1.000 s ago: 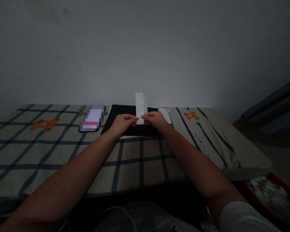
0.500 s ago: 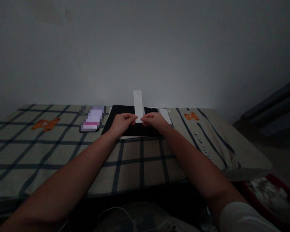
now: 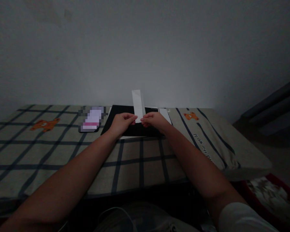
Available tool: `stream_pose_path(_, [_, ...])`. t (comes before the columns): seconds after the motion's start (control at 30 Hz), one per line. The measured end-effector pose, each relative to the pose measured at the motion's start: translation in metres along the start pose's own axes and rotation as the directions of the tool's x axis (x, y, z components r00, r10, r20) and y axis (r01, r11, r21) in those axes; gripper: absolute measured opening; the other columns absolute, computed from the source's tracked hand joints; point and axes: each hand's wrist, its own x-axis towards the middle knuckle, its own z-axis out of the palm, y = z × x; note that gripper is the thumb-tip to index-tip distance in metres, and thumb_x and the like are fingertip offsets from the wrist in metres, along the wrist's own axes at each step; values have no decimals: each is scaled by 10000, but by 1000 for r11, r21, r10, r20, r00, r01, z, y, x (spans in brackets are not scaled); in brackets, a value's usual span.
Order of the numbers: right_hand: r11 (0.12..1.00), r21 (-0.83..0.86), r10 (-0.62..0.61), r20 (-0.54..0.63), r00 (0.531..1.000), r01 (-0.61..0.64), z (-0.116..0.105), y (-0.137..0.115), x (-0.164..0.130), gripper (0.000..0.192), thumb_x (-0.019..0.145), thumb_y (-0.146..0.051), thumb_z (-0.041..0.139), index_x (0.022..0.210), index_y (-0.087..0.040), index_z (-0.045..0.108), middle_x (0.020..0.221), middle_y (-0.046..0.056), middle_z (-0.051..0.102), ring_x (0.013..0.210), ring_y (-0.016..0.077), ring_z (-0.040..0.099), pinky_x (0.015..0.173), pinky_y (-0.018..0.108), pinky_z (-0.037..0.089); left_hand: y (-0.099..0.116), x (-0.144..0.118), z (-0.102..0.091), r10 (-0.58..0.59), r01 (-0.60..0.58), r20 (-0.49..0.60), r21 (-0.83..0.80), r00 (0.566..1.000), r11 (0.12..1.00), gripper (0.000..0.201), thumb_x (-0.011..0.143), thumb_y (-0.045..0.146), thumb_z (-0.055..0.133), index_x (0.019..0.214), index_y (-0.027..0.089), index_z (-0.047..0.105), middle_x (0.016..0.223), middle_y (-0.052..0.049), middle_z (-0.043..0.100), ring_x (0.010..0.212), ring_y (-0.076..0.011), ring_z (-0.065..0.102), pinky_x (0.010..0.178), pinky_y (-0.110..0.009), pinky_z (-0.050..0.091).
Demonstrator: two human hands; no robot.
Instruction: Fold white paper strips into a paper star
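A narrow strip of white paper (image 3: pixel 137 103) stands up over the black folder (image 3: pixel 117 111), its lower corners pinched between thumb and fingers by the left hand (image 3: pixel 122 124) and right hand (image 3: pixel 156 120). Left of the folder lies a phone (image 3: pixel 93 119); beneath the folder spreads a checked cloth (image 3: pixel 132 167).

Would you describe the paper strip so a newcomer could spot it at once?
On the checked cloth, find the black sheet. Over it, the left hand and right hand pinch the paper strip, narrow and white, standing up while its neighbours lie flat.
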Motion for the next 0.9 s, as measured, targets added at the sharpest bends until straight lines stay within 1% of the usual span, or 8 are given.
stream_pose_path(0.07, [1000, -1, -10, -1, 1000, 10, -2, 0, 1, 130, 733, -262, 688, 735, -141, 638, 632, 24, 648, 553, 94, 593, 549, 220, 494, 0, 0, 0, -2, 1, 23, 27, 1000, 1000, 304, 646, 438, 732, 737, 151, 689, 609, -14, 644, 563, -122, 553, 611, -257, 426])
stream_pose_path(0.13, [999, 8, -36, -39, 999, 36, -3, 0, 3, 148, 743, -286, 676, 747, -141, 646, 620, 14, 640, 547, 92, 587, 557, 223, 495, 2, -1, 0, -18, 14, 76, 44, 997, 999, 280, 651, 415, 730, 727, 149, 687, 594, -8, 636, 554, -118, 548, 602, -252, 425])
stream_pose_path(0.27, [997, 22, -66, -113, 991, 69, -4, -1, 3, 114, 724, -240, 683, 731, -135, 637, 600, -4, 627, 531, 87, 576, 559, 225, 486, 8, -4, 2, -81, 76, 168, 36, 982, 996, 220, 652, 353, 729, 685, 144, 670, 589, -4, 631, 539, -105, 542, 586, -243, 431])
stream_pose_path(0.4, [998, 38, -56, -83, 995, 59, -1, -1, 2, 93, 716, -206, 681, 692, -135, 627, 573, -14, 616, 510, 78, 557, 548, 219, 473, 10, -4, 4, -152, 154, 196, 3, 969, 988, 200, 638, 307, 734, 595, 145, 625, 551, -4, 613, 501, -98, 525, 556, -239, 436])
stream_pose_path(0.5, [997, 54, -46, -53, 998, 48, 0, 0, 1, 92, 705, -204, 691, 693, -139, 628, 581, -15, 622, 516, 75, 552, 543, 213, 473, 6, -2, 3, -171, 185, 192, -54, 966, 981, 212, 633, 328, 742, 621, 141, 643, 564, -10, 618, 497, -97, 525, 542, -237, 439])
stream_pose_path(0.63, [998, 54, -26, 7, 1000, 25, 1, 1, 0, 80, 711, -197, 692, 699, -139, 639, 618, 8, 644, 555, 86, 574, 570, 226, 497, -1, 1, 2, -146, 166, 131, -154, 980, 974, 275, 612, 365, 767, 717, 126, 679, 637, -20, 648, 542, -97, 548, 577, -235, 454])
stream_pose_path(0.73, [998, 64, -1, 35, 999, -2, 1, 1, -1, 83, 712, -203, 699, 713, -134, 652, 651, 26, 655, 579, 95, 589, 594, 244, 511, -1, 1, 1, -130, 152, 127, -190, 983, 970, 285, 596, 364, 783, 713, 126, 679, 668, -24, 661, 580, -100, 569, 613, -235, 463])
stream_pose_path(0.9, [995, 101, -16, -23, 1000, 18, -1, 1, 2, 119, 716, -244, 699, 745, -135, 660, 658, 17, 652, 583, 88, 591, 598, 237, 507, 1, -1, 1, -122, 148, 182, -140, 976, 979, 256, 599, 356, 785, 679, 138, 678, 634, -15, 652, 547, -92, 550, 602, -240, 465])
